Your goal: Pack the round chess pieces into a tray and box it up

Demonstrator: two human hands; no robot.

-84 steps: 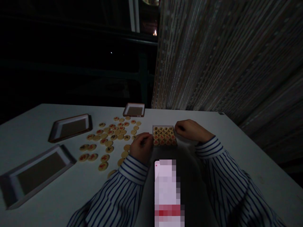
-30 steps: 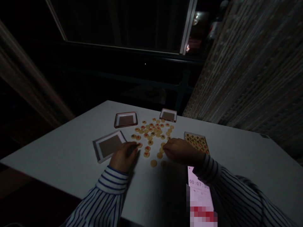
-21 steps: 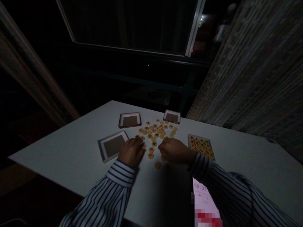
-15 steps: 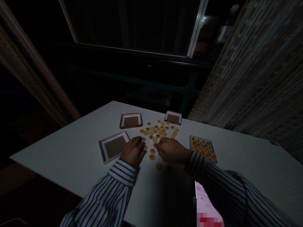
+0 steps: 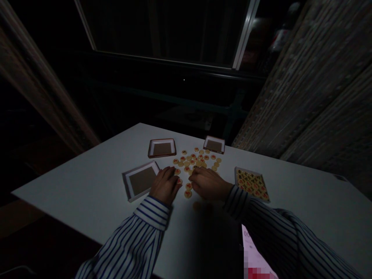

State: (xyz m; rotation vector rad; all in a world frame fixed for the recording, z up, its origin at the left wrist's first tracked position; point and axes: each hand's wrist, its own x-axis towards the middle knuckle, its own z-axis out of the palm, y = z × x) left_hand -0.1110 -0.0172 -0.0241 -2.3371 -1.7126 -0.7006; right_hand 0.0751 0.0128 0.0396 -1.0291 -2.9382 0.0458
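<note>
Loose round Chinese chess pieces [image 5: 188,186], some with red characters and some blank side up, lie scattered at the middle of the white table. My left hand [image 5: 165,186] rests at their left edge, fingers loosely spread, its fingertips beside a few pieces. Among the nearer pieces, my right hand [image 5: 209,183] is closed, fingertips pressed together and pointing left; what they hold, if anything, is hidden. A tray of chess pieces [image 5: 252,184] set in rows, black characters at the back and red in front, stands to the right of that hand.
An open grey box part [image 5: 125,185] lies just left of my left hand. Two brown-edged box parts [image 5: 162,155] [image 5: 214,151] stand farther back. A lit phone [image 5: 254,255] lies under my right forearm. Bead curtains [image 5: 279,93] hang at the right, beyond the table [image 5: 87,182].
My right hand has shifted slightly and now covers a black-character piece that showed at its fingertips. My left hand has hardly moved. The whole view has drifted a little.
</note>
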